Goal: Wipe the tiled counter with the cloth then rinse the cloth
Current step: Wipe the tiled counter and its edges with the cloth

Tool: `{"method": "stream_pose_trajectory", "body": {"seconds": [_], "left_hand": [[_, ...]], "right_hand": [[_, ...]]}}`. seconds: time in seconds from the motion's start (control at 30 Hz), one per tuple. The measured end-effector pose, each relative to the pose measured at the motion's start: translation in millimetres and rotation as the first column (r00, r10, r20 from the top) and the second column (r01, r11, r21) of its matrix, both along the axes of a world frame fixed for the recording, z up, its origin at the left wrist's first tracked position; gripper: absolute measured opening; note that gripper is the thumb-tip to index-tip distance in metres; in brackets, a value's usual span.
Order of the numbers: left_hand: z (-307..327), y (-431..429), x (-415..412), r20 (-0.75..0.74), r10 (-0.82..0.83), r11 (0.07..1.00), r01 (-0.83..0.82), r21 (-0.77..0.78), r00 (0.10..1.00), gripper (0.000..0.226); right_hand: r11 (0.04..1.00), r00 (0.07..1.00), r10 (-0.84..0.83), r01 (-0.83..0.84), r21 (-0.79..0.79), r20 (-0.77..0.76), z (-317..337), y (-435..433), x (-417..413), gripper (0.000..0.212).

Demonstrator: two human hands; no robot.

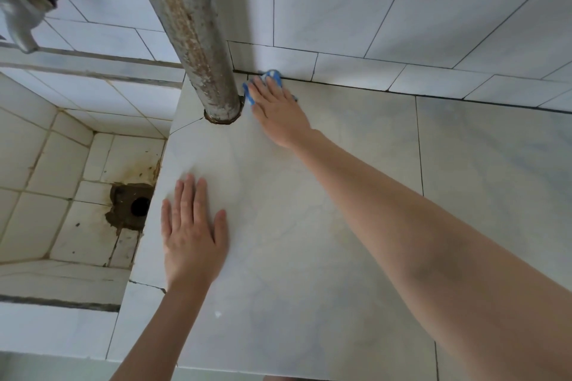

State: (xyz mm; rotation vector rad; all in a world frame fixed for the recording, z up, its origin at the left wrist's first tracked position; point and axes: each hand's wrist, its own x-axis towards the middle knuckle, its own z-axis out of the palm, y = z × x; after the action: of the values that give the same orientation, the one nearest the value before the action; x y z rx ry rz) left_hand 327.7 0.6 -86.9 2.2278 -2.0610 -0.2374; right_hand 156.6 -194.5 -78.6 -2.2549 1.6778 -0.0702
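Cloth, blue, lies flat under my right hand, whose straight fingers press it into the tiled counter's back corner just beside the rusty pipe, while my left hand rests spread on the counter nearer me.
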Motion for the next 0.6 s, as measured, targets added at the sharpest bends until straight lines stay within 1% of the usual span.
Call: {"method": "stream_pose_trajectory", "body": {"seconds": [0.1,0.17,0.27,0.33,0.37,0.47,0.5,0.53,0.57,0.6], "left_hand": [[0,0,0,0.007,-0.007,1.000,0.007,0.003,1.000,0.064],[-1,0,1,0.010,-0.007,1.000,0.007,0.006,1.000,0.064],[-1,0,1,0.015,-0.007,1.000,0.006,0.009,1.000,0.064],[-1,0,1,0.008,-0.009,1.000,0.009,0.010,1.000,0.063],[-1,0,1,0.007,-0.010,1.000,0.010,0.010,1.000,0.063],[-1,0,1,0.004,-0.010,1.000,0.009,0.003,1.000,0.063],[-1,0,1,0.004,-0.009,1.000,0.009,0.000,1.000,0.064],[0,0,1,0.004,-0.008,1.000,0.008,-0.001,1.000,0.064],[0,0,1,0.004,-0.007,1.000,0.007,-0.002,1.000,0.064],[0,0,1,0.005,-0.009,1.000,0.009,-0.002,1.000,0.064]], "right_hand": [[1.000,1.000,-0.028,0.028,-0.010,-0.013,-2,4,-19,0.051],[0.993,0.993,-0.115,0.114,-0.019,-0.021,-5,11,-44,0.052],[0.967,0.964,-0.247,0.239,-0.086,-0.101,-10,31,-99,0.054],[0.937,0.928,-0.343,0.326,-0.127,-0.150,-12,46,-143,0.066],[0.913,0.901,-0.403,0.384,-0.140,-0.160,-13,55,-163,0.067],[0.816,0.806,-0.578,0.570,-0.093,-0.131,-12,75,-194,0.053],[0.800,0.790,-0.600,0.595,-0.079,-0.121,-12,76,-192,0.052],[0.805,0.798,-0.593,0.586,-0.093,-0.103,-14,74,-185,0.052],[0.831,0.830,-0.552,0.541,-0.127,-0.081,-13,73,-173,0.053],[0.872,0.877,-0.477,0.462,-0.162,-0.065,-13,72,-158,0.056]]}}
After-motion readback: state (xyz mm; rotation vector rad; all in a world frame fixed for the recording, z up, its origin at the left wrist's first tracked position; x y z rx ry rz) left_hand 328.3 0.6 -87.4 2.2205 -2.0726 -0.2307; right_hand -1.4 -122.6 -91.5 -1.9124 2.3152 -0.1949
